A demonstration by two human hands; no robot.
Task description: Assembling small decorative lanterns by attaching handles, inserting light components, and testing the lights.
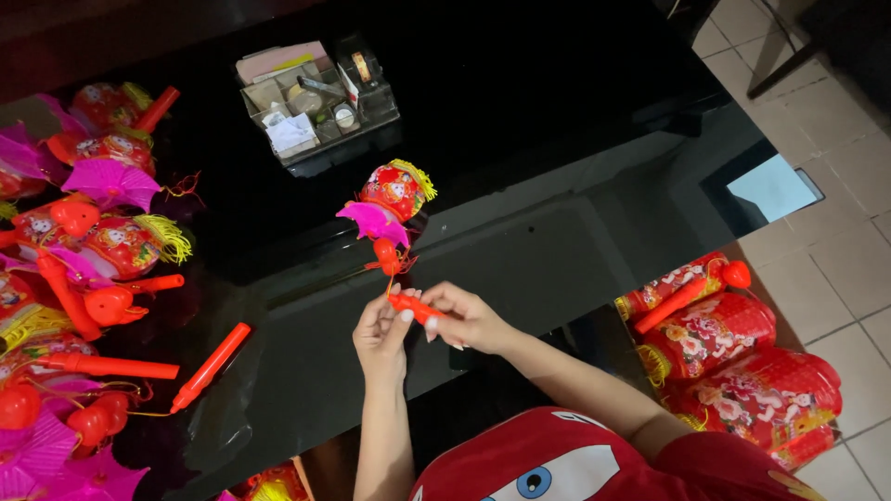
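My left hand (pixel 380 329) and my right hand (pixel 467 318) meet above a glossy black table (pixel 557 139), both pinching a small red plastic handle stick (pixel 414 308). A thin string runs from its tip up to a toy lantern (pixel 394 199) that lies on the table just beyond my fingers. The lantern has a red printed body, a yellow tassel, a pink fan-like skirt and a small red piece at its lower end.
A heap of similar red and pink lanterns (pixel 83 223) and loose red sticks (pixel 210 367) fills the table's left side. A clear organiser tray (pixel 316 102) with small items stands at the back. Larger red lanterns (pixel 733 357) lie on the tiled floor at right.
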